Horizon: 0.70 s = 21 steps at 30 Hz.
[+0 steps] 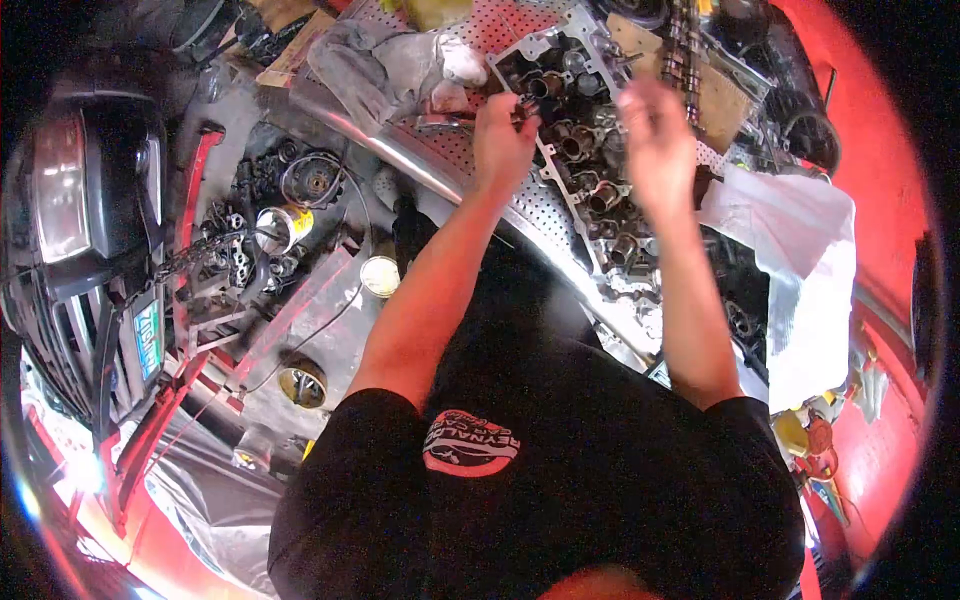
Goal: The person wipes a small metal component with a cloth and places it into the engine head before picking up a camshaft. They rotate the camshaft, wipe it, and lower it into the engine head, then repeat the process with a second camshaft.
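An engine cylinder head (603, 232) with round bores lies on a perforated metal bench top (555, 217). My left hand (503, 148) is closed at its left edge, the fingers pinched around a small dark piece (525, 110) whose kind I cannot make out. Over the right side of the cylinder head is my right hand (655, 135), smeared by motion, so its fingers do not show clearly. A grey rag (365, 75) lies just beyond my left hand. Past my right hand, a camshaft (684, 60) rests on cardboard (728, 108).
White sheeting (800, 270) hangs at the bench's right. Floor items at left include a yellow-labelled can (284, 228), a round tin (302, 383) and several engine parts. A red metal frame (195, 185) stands beside a car front (75, 180). A cable (330, 325) crosses the floor.
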### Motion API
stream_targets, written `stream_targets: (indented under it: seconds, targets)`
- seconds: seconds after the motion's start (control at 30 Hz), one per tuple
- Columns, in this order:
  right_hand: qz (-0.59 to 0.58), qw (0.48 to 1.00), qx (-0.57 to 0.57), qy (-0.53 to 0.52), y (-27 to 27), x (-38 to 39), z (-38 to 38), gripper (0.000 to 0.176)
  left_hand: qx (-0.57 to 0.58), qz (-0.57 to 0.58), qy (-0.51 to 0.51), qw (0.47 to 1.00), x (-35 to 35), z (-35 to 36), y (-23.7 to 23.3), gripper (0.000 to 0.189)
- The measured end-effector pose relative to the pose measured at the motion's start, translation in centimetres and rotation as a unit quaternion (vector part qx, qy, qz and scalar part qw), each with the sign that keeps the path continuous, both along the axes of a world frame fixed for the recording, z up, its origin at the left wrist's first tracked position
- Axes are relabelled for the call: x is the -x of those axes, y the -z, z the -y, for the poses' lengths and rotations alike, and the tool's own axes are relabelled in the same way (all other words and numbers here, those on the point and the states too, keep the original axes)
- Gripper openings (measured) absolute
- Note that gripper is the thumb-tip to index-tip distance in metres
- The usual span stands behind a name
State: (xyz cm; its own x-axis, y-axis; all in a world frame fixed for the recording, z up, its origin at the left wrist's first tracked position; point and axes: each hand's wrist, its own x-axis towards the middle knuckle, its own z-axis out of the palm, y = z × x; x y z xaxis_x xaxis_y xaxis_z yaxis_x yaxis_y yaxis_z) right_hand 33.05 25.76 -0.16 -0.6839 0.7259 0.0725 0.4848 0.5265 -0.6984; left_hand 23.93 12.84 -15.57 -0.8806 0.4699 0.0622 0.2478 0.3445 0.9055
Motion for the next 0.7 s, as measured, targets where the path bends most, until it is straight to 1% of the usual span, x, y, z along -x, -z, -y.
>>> stream_targets:
  seconds: [0.07,0.13,0.2,0.23,0.33,0.37,0.47,0.57,0.6,0.63,0.67,0.7]
  targets:
    - [0.003,0.997,-0.004,0.076,0.2,0.5,-4.7,0.049,0.011,-0.049,-0.028,0.998,-0.5,-1.0,-1.1,0.028]
    - [0.076,0.992,0.058,0.076,5.9,-0.1,-13.3,0.065,0.029,-0.043,-0.068,0.996,-1.4,-2.0,-0.7,0.028]
    - [0.108,0.96,0.248,0.073,7.5,0.7,-14.9,0.074,0.028,-0.056,-0.108,0.992,-2.1,-2.8,0.3,0.027]
    - [0.122,0.929,0.342,0.071,8.5,0.9,-15.5,0.079,0.036,-0.054,-0.11,0.992,-2.2,-3.1,0.2,0.026]
    - [0.179,0.929,0.323,0.013,13.2,1.2,-16.8,0.09,0.058,-0.06,-0.107,0.991,-2.4,-3.0,-0.4,0.024]
    - [0.125,0.926,0.355,0.013,14.4,1.2,-16.8,0.091,0.063,-0.068,-0.1,0.991,-2.6,-2.8,-0.7,0.024]
    - [0.111,0.894,0.433,0.045,12.2,1.6,-15.6,0.089,0.067,-0.09,-0.097,0.989,-2.4,-2.8,-0.1,0.023]
    - [0.158,0.89,0.415,-0.106,12.5,1.1,-16.2,0.089,0.072,-0.095,-0.097,0.988,-2.4,-3.3,-0.4,0.023]
    - [0.2,0.89,0.397,-0.102,12.5,1.3,-16.3,0.086,0.075,-0.095,-0.096,0.988,-2.3,-3.4,-0.7,0.024]
    - [0.198,0.895,0.387,-0.105,12.4,1.2,-16.4,0.086,0.097,-0.072,-0.092,0.988,-2.3,-3.6,-1.2,0.024]
    - [0.195,0.898,0.379,-0.109,12.3,1.1,-16.3,0.085,0.107,-0.074,-0.092,0.987,-2.3,-3.7,-1.3,0.024]
    - [0.196,0.88,0.419,-0.105,12.0,1.2,-16.1,0.086,0.117,-0.077,-0.092,0.986,-2.3,-3.8,-1.3,0.024]
